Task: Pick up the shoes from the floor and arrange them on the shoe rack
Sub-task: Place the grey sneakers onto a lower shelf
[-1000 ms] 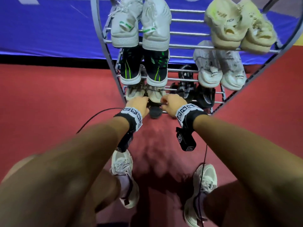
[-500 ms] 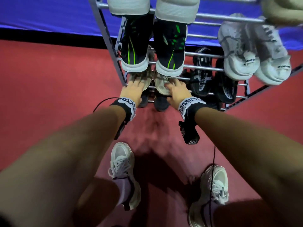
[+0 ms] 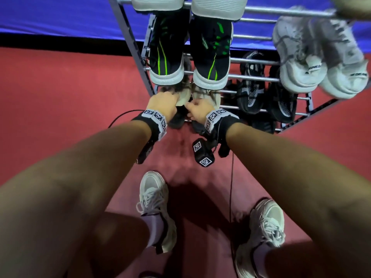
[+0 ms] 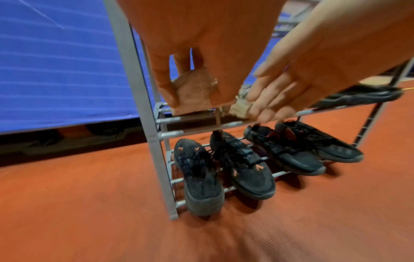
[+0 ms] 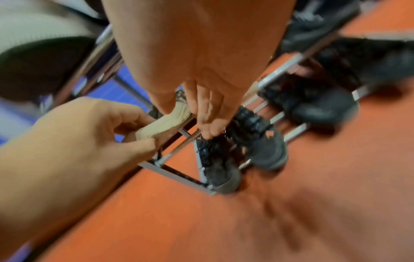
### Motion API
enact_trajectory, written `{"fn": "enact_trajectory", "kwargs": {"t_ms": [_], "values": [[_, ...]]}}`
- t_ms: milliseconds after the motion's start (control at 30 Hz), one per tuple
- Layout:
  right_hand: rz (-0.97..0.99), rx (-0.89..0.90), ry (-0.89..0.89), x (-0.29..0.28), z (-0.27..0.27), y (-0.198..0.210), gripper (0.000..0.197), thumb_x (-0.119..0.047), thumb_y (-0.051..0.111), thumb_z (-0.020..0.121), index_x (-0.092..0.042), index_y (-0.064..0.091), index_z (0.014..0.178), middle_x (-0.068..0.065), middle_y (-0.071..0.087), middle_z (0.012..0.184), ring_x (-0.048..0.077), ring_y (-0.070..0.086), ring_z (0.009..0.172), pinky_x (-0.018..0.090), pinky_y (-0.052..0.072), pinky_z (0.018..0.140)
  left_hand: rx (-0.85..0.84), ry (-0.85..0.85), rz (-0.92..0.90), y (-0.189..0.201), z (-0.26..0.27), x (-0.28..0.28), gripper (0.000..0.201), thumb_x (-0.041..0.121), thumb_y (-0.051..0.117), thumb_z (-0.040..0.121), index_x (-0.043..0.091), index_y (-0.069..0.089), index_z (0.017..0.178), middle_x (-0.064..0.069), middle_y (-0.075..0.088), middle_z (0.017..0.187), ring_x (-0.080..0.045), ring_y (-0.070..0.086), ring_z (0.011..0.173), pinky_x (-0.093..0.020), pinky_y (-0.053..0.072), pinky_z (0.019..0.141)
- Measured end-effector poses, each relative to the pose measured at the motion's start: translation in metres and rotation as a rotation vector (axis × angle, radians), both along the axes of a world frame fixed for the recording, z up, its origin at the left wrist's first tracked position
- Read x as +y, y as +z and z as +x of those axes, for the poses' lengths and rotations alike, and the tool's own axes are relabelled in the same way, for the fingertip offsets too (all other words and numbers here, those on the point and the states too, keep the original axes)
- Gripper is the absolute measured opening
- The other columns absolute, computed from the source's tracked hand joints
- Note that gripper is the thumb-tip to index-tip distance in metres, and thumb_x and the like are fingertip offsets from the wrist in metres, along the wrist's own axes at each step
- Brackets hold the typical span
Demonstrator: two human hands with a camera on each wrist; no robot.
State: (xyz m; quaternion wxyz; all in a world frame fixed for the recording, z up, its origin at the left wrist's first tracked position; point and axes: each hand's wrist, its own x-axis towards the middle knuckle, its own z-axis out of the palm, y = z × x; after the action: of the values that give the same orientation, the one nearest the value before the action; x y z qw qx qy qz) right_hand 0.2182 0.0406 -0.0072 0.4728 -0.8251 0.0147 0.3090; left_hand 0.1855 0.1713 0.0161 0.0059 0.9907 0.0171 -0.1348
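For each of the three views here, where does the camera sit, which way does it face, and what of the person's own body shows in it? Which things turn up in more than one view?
Head: worn on the head, facing down and forward at the shoe rack; both forearms, left hand, right hand and both feet show.
Left wrist: looks along the left hand at the beige shoes on a rail; the right hand reaches in.
Right wrist: looks along the right hand, blurred; the left hand holds a beige shoe.
Shared: beige shoes, both hands, the black shoes on the lowest tier, red floor.
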Motion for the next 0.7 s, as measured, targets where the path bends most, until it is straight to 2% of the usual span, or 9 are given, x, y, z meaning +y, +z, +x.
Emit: {"fn": "enact_trajectory", "kwargs": {"t_ms": [100, 167, 267, 367, 433, 533, 600, 633, 700], "values": [[0.307, 0.295, -0.199, 0.012, -0.007, 0.01, 0.017, -0.025, 0.058, 0.092, -0.009, 0.058, 0.089, 0.009, 0.066, 0.087, 0.023, 0.066, 0.081, 0.037, 0.056, 0.082, -0.024, -0.093, -0.029, 0.013, -0.015, -0.001, 0.04, 0.019, 0.056, 0.088, 0.01, 0.054, 0.127, -0.011, 0.053, 0.124, -0.034, 0.053, 0.112, -0.044, 0.049, 0.084], [0.316, 0.294, -0.22, 0.009, -0.006, 0.008, 0.017, -0.021, 0.066, 0.083, -0.008, 0.062, 0.093, 0.013, 0.068, 0.097, 0.028, 0.068, 0.093, 0.043, 0.058, 0.085, -0.024, -0.153, -0.058, 0.02, -0.024, -0.002, 0.035, 0.025, 0.058, 0.088, 0.012, 0.058, 0.12, -0.009, 0.053, 0.114, -0.031, 0.054, 0.108, -0.042, 0.048, 0.083], [0.17, 0.228, -0.131, -0.002, -0.008, 0.006, 0.032, -0.021, 0.064, 0.08, -0.017, 0.056, 0.111, 0.009, 0.06, 0.115, 0.023, 0.063, 0.102, 0.034, 0.059, 0.082, -0.043, -0.225, -0.172, 0.026, -0.037, 0.0, 0.033, 0.038, 0.053, 0.091, 0.013, 0.064, 0.11, -0.007, 0.056, 0.106, -0.028, 0.056, 0.1, -0.039, 0.048, 0.077], [-0.009, 0.112, -0.04, -0.018, -0.016, 0.021, 0.041, -0.014, 0.064, 0.083, -0.01, 0.057, 0.124, 0.005, 0.055, 0.109, 0.02, 0.056, 0.096, 0.03, 0.052, 0.078, -0.119, -0.24, -0.173, 0.035, -0.046, 0.001, 0.036, 0.032, 0.049, 0.091, 0.014, 0.059, 0.121, -0.006, 0.055, 0.116, -0.026, 0.052, 0.109, -0.038, 0.047, 0.077], [-0.09, 0.034, 0.037, -0.027, -0.02, 0.034, 0.032, -0.007, 0.063, 0.08, -0.007, 0.059, 0.112, 0.01, 0.058, 0.102, 0.024, 0.058, 0.094, 0.034, 0.052, 0.074, -0.136, -0.254, -0.091, 0.04, -0.048, 0.001, 0.051, 0.023, 0.054, 0.087, 0.009, 0.047, 0.135, -0.01, 0.047, 0.132, -0.029, 0.045, 0.121, -0.044, 0.048, 0.086], [-0.183, -0.11, 0.171, -0.046, -0.022, 0.058, 0.021, 0.002, 0.058, 0.079, -0.013, 0.055, 0.094, 0.008, 0.057, 0.089, 0.024, 0.055, 0.087, 0.028, 0.044, 0.065, -0.182, -0.293, 0.028, 0.043, -0.05, -0.003, 0.069, 0.016, 0.059, 0.081, 0.012, 0.034, 0.145, -0.012, 0.04, 0.143, -0.033, 0.041, 0.127, -0.047, 0.042, 0.097], [-0.265, -0.212, 0.229, -0.063, -0.022, 0.072, 0.015, -0.003, 0.054, 0.083, -0.017, 0.054, 0.088, 0.003, 0.056, 0.087, 0.022, 0.053, 0.088, 0.026, 0.042, 0.07, -0.211, -0.289, 0.084, 0.045, -0.054, -0.011, 0.075, 0.013, 0.063, 0.078, 0.018, 0.031, 0.146, -0.01, 0.037, 0.146, -0.032, 0.038, 0.131, -0.048, 0.038, 0.102], [-0.317, -0.254, 0.267, -0.071, -0.023, 0.076, 0.013, -0.007, 0.053, 0.085, -0.017, 0.056, 0.093, 0.003, 0.058, 0.092, 0.022, 0.054, 0.09, 0.027, 0.044, 0.076, -0.213, -0.27, 0.099, 0.045, -0.057, -0.014, 0.076, 0.014, 0.065, 0.079, 0.019, 0.03, 0.146, -0.011, 0.034, 0.148, -0.032, 0.035, 0.133, -0.049, 0.037, 0.102], [-0.44, -0.333, 0.394, -0.085, -0.027, 0.082, 0.024, -0.016, 0.053, 0.087, -0.017, 0.057, 0.111, 0.007, 0.063, 0.104, 0.027, 0.06, 0.096, 0.034, 0.05, 0.087, -0.195, -0.195, 0.098, 0.045, -0.062, -0.019, 0.074, 0.018, 0.064, 0.084, 0.018, 0.026, 0.148, -0.012, 0.026, 0.153, -0.032, 0.031, 0.136, -0.049, 0.037, 0.101]]}}
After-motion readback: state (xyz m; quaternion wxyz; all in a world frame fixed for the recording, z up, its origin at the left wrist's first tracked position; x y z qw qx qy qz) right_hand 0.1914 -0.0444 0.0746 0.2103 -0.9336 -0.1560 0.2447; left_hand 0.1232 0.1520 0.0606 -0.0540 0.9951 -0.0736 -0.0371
